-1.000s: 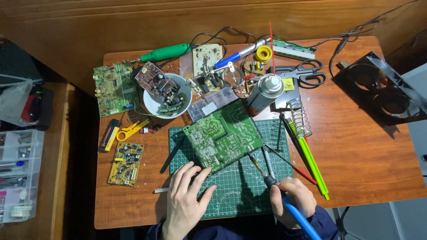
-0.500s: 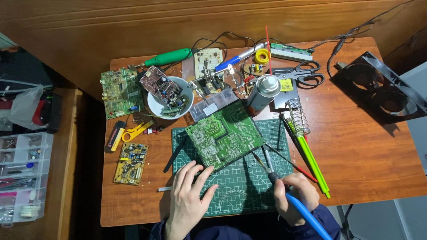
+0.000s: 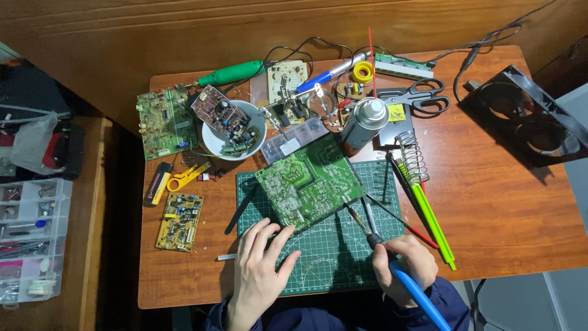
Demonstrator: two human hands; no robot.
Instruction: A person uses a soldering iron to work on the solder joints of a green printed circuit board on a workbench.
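A large green circuit board [image 3: 309,181] lies tilted on a green cutting mat [image 3: 331,257]. My left hand [image 3: 260,270] rests flat on the mat, fingers spread, fingertips touching the board's near corner. My right hand [image 3: 404,265] grips a soldering iron with a blue handle [image 3: 416,293]; its metal tip [image 3: 355,214] points up-left at the board's right edge.
A white bowl [image 3: 211,142] holds a small board. Other boards [image 3: 160,120] [image 3: 179,222], a spray can [image 3: 364,125], scissors [image 3: 416,98], a coil iron stand [image 3: 413,157], green tools [image 3: 432,222], tweezers [image 3: 242,208] and a black fan frame [image 3: 530,116] crowd the wooden table [image 3: 508,202]. A parts organiser [image 3: 32,239] sits left.
The view shifts slightly. My right hand and the iron stay near the board's right edge; my left hand stays on the mat at the board's corner.
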